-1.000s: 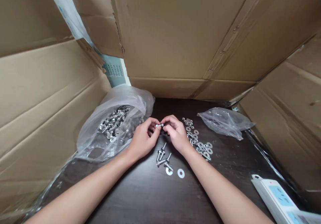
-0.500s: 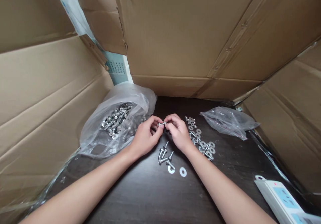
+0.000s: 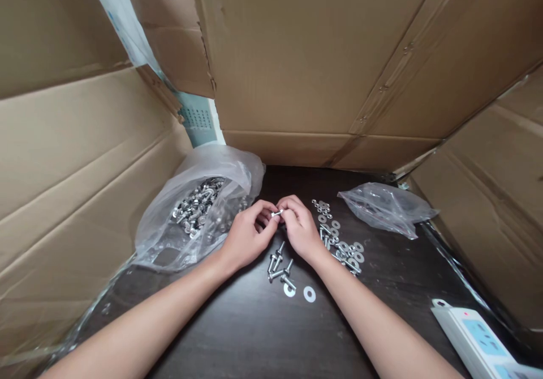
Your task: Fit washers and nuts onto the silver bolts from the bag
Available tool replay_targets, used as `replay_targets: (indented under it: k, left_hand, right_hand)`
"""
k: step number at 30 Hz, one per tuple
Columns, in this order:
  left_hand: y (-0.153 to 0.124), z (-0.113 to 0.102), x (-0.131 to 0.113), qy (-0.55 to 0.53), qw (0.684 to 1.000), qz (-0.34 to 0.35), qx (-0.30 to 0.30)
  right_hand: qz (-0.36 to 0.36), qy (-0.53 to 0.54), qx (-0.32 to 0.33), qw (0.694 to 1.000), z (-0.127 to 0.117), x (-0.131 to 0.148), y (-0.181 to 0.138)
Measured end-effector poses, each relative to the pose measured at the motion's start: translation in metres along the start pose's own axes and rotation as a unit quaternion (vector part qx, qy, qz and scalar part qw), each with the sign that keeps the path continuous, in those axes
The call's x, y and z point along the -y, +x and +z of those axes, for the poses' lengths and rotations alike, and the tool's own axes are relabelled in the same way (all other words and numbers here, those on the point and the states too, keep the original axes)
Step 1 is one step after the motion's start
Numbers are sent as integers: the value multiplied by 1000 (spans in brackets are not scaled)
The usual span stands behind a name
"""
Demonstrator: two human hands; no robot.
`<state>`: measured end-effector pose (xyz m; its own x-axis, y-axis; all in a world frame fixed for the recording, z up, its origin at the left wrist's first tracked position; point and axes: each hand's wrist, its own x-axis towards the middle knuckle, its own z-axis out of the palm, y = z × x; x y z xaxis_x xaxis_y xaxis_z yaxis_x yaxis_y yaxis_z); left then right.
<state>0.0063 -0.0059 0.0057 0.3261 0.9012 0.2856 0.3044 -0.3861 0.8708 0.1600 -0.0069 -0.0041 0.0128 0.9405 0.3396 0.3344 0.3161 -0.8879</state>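
My left hand (image 3: 253, 229) and my right hand (image 3: 300, 225) meet over the dark table, both closed on one small silver bolt (image 3: 276, 214). The left fingers pinch one end and the right fingertips grip the other; whether a nut is on it is too small to tell. Just below my hands lie several bolts (image 3: 278, 266) in a loose group. Two flat washers sit by them, one partly under a bolt and one washer (image 3: 309, 294) apart. To the right of my right hand is a scattered pile of bolts, nuts and washers (image 3: 339, 246).
A large clear plastic bag (image 3: 163, 226) full of metal fasteners lies open on the left. A flatter clear bag (image 3: 386, 206) rests at the back right. A white power strip (image 3: 470, 334) is at the lower right. Cardboard walls (image 3: 314, 56) surround the table (image 3: 237, 334).
My hands have drawn slightly closer together around the bolt, with the right fingers covering more of it. The loose hardware on the table has not moved.
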Motion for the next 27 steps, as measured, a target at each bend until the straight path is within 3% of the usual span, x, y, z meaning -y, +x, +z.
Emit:
replay_targets:
  k: [18, 27]
  left_hand:
    - [-2, -2, -3, 9, 1000, 10, -18]
    - [-1, -2, -2, 5, 1000, 1, -18]
  right_hand:
    - [4, -6, -14, 1000, 0, 4, -1]
    - [58, 64, -23, 996, -1, 1, 0]
